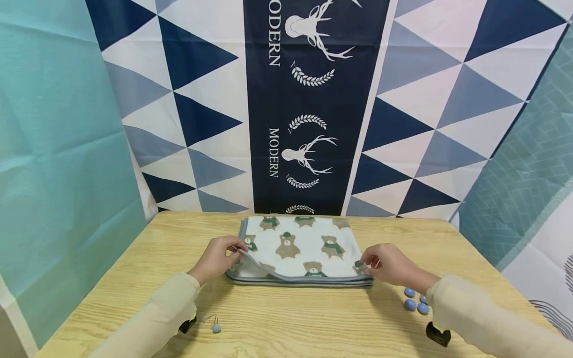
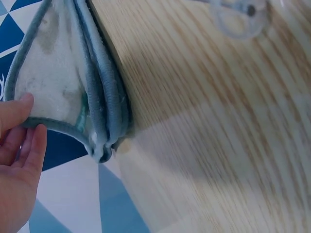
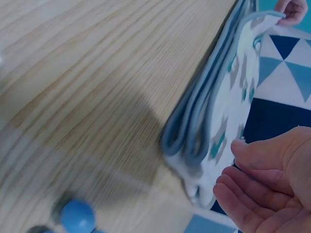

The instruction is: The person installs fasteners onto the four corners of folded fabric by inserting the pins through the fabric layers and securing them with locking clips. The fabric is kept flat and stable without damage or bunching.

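Note:
A folded white blanket (image 1: 313, 248) printed with brown bears and trimmed in grey-blue lies on the wooden table, its folds stacked along the front edge. At its front left corner my left hand (image 1: 220, 259) pinches the top layer between thumb and fingers. That corner is lifted off the folds below, as the lifted edge (image 2: 56, 124) in the left wrist view also shows. My right hand (image 1: 388, 263) is at the front right corner. In the right wrist view its loosely bent fingers (image 3: 243, 199) overlap the blanket's side, with nothing held between thumb and fingers.
Several small blue rounded pieces (image 1: 410, 304) lie on the table (image 1: 286, 323) near my right forearm. Another blue piece with thin wire-like prongs (image 1: 217, 328) lies by my left forearm. Behind the table hangs a triangle-patterned curtain (image 1: 201, 124); a teal cloth (image 1: 67, 149) hangs at the left.

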`<action>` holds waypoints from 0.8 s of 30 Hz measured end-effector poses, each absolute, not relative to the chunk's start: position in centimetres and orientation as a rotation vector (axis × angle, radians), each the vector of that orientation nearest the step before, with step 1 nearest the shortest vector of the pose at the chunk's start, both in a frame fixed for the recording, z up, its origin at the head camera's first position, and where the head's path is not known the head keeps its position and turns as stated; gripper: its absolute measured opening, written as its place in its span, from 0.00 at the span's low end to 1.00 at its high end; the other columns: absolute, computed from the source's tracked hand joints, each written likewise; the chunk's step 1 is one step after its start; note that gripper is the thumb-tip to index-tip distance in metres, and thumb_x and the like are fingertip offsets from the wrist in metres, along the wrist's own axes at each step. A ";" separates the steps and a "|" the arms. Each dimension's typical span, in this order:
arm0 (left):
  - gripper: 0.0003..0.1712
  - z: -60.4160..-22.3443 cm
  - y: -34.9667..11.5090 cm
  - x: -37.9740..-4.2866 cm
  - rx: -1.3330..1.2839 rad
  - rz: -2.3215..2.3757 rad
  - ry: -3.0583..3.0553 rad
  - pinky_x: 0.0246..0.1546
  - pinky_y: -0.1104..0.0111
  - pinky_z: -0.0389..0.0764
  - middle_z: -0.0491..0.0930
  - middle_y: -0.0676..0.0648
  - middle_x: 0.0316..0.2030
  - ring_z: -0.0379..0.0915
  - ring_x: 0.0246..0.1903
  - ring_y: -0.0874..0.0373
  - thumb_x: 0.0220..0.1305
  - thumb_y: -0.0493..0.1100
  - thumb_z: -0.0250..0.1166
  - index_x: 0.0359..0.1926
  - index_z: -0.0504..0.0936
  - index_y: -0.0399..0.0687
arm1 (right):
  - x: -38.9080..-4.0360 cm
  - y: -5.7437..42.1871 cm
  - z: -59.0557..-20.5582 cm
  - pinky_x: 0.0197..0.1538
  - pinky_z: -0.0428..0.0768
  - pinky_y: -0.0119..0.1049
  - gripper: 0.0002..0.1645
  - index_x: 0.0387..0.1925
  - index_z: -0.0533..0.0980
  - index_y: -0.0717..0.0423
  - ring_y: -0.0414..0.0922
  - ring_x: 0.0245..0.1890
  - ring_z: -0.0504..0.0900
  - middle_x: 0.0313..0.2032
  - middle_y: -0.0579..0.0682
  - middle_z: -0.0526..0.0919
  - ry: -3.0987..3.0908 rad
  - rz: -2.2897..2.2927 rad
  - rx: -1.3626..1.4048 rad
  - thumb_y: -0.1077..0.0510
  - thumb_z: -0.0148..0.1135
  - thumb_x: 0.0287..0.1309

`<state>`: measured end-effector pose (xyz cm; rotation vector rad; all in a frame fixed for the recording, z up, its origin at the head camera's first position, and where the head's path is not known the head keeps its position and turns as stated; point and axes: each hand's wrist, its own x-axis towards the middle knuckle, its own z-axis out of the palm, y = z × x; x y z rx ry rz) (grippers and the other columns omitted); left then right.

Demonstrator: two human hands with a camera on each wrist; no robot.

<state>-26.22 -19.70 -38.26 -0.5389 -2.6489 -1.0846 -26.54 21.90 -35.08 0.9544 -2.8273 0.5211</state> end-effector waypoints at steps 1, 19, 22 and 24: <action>0.08 -38.3 -19.7 -26.2 -0.546 -1.081 -2.648 0.37 0.71 0.81 0.85 0.47 0.37 0.80 0.38 0.56 0.58 0.29 0.65 0.36 0.85 0.43 | -26.5 22.3 -35.1 0.29 0.78 0.26 0.08 0.32 0.82 0.59 0.35 0.26 0.78 0.28 0.48 0.84 -2.825 0.512 0.952 0.66 0.71 0.46; 0.08 -38.7 -19.7 -26.2 -0.559 -1.058 -2.655 0.37 0.71 0.81 0.85 0.48 0.37 0.81 0.38 0.55 0.57 0.29 0.65 0.35 0.85 0.44 | -24.9 27.5 -37.2 0.24 0.71 0.28 0.11 0.19 0.78 0.56 0.33 0.19 0.69 0.19 0.44 0.77 -2.928 0.258 0.723 0.63 0.76 0.39; 0.08 -38.6 -19.6 -26.3 -0.580 -1.037 -2.662 0.36 0.73 0.81 0.85 0.48 0.37 0.81 0.38 0.56 0.57 0.30 0.65 0.35 0.85 0.45 | -24.8 27.7 -37.4 0.23 0.70 0.28 0.13 0.16 0.76 0.55 0.33 0.17 0.68 0.18 0.44 0.77 -2.919 0.254 0.685 0.62 0.76 0.38; 0.08 -38.5 -19.6 -26.5 -0.597 -1.015 -2.660 0.35 0.74 0.80 0.85 0.48 0.37 0.80 0.37 0.56 0.57 0.30 0.66 0.35 0.85 0.46 | -24.8 27.8 -37.5 0.22 0.70 0.27 0.14 0.14 0.76 0.55 0.33 0.16 0.68 0.16 0.43 0.77 -2.921 0.268 0.669 0.62 0.76 0.39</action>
